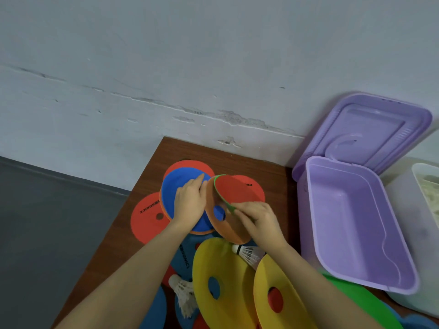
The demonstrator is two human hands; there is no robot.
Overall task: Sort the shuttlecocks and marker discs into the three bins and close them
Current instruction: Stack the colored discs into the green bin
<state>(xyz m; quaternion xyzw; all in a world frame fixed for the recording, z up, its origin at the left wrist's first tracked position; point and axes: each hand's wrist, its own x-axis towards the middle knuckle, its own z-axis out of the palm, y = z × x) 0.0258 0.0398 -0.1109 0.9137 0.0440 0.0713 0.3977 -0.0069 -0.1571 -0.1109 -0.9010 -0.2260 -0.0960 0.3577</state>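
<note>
Coloured marker discs lie scattered on a brown table. My left hand rests flat on a blue disc atop a small stack. My right hand pinches a tilted stack of discs, orange at the front with a green edge and red behind. Two yellow discs stand tilted near me. One shuttlecock lies under my right wrist, another by my left forearm. An open purple bin with its lid raised stands at the right.
A red disc lies at the table's left edge. A white translucent bin stands right of the purple one. A green disc and blue discs lie near me. A grey wall rises behind; dark floor lies left.
</note>
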